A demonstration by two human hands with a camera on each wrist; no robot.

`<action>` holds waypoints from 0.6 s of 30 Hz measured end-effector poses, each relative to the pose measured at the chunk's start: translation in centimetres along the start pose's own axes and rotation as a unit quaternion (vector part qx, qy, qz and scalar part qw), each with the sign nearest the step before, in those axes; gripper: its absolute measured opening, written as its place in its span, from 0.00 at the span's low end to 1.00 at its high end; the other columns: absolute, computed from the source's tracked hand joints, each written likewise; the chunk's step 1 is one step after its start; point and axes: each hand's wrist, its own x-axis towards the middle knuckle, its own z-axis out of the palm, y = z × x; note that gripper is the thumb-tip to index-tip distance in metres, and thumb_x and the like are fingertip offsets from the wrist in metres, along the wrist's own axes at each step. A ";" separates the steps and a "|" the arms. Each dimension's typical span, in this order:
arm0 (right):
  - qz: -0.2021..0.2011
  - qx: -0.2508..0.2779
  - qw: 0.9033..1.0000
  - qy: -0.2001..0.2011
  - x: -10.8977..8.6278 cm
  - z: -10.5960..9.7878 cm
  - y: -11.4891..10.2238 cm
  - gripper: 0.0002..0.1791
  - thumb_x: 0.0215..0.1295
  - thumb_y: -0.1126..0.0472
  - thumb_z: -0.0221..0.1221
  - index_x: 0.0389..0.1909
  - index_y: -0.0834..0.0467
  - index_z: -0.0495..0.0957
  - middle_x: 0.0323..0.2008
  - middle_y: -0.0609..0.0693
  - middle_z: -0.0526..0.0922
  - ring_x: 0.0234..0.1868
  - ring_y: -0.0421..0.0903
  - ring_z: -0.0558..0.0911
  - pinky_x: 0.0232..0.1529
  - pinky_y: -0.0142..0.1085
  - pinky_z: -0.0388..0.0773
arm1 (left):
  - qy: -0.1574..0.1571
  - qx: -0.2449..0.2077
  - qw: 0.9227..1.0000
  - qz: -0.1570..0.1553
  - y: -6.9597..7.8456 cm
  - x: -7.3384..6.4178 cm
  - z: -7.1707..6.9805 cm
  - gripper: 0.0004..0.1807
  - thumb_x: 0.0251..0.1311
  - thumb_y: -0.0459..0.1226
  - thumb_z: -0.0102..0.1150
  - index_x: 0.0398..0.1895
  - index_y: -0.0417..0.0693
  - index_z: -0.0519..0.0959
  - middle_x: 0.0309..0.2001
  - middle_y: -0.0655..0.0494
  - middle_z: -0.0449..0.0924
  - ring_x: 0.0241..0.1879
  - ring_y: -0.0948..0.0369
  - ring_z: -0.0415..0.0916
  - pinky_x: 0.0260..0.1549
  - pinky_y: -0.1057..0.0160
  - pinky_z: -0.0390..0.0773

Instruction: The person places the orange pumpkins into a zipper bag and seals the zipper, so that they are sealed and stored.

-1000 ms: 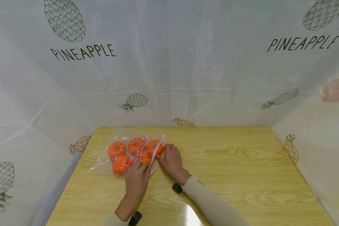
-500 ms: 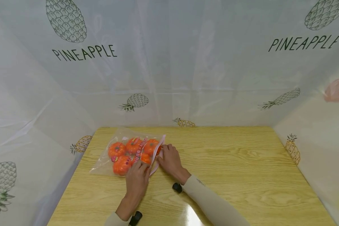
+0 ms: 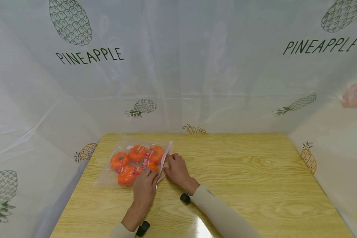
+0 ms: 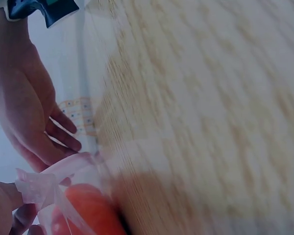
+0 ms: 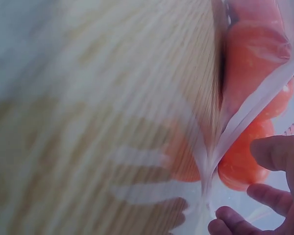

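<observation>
A clear zip bag [image 3: 168, 147] with pink print lies on its side at the table's left, its pink-edged mouth turned right. Inside are several glossy orange pumpkins [image 3: 138, 153], the rightmost pumpkin [image 3: 157, 154] close to the mouth. My left hand [image 3: 144, 187] pinches the near edge of the mouth; in the left wrist view the pink rim [image 4: 36, 188] bunches at its thumb. At the mouth's far side is my right hand [image 3: 178, 171]. The right wrist view has its loosely extended fingers [image 5: 269, 198] beside the opening, close to an orange pumpkin [image 5: 242, 169].
The wooden table [image 3: 241, 178] stretches away to the right of the bag. White sheeting [image 3: 226, 76] printed with pineapples hangs behind it and along both sides. Each wrist wears a black device [image 3: 185, 198].
My right hand has edged left at the mouth, and the pumpkins have shifted left, deeper into the bag. My left hand has kept its pinch in nearly the same spot.
</observation>
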 end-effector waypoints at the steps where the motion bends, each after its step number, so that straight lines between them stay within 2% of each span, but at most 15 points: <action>1: -0.003 0.000 1.000 -0.002 0.0 -0.1 0.0 0.23 0.66 0.62 0.70 0.60 0.64 0.79 0.48 0.62 0.80 0.46 0.60 0.80 0.49 0.53 0.78 | -0.002 -0.002 1.000 -0.001 0.0 0.0 0.0 0.06 0.58 0.32 0.76 0.32 0.49 0.87 0.32 0.58 0.76 0.28 0.59 0.76 0.28 0.56 0.76; 9: -0.006 0.011 1.000 -0.001 -0.7 -0.9 0.0 0.25 0.67 0.62 0.70 0.63 0.64 0.78 0.50 0.64 0.81 0.49 0.62 0.81 0.52 0.55 0.79 | -0.001 0.008 1.000 -0.005 0.0 0.0 0.1 0.09 0.52 0.34 0.83 0.31 0.48 0.87 0.32 0.58 0.76 0.28 0.58 0.77 0.27 0.57 0.76; 18: 0.001 0.032 0.999 -0.008 -1.9 -1.7 0.5 0.26 0.68 0.62 0.70 0.64 0.65 0.77 0.52 0.62 0.81 0.50 0.60 0.81 0.52 0.52 0.80 | 0.008 0.015 1.000 -0.008 0.0 -0.2 0.1 0.09 0.50 0.33 0.83 0.29 0.48 0.87 0.31 0.57 0.77 0.27 0.57 0.77 0.26 0.56 0.75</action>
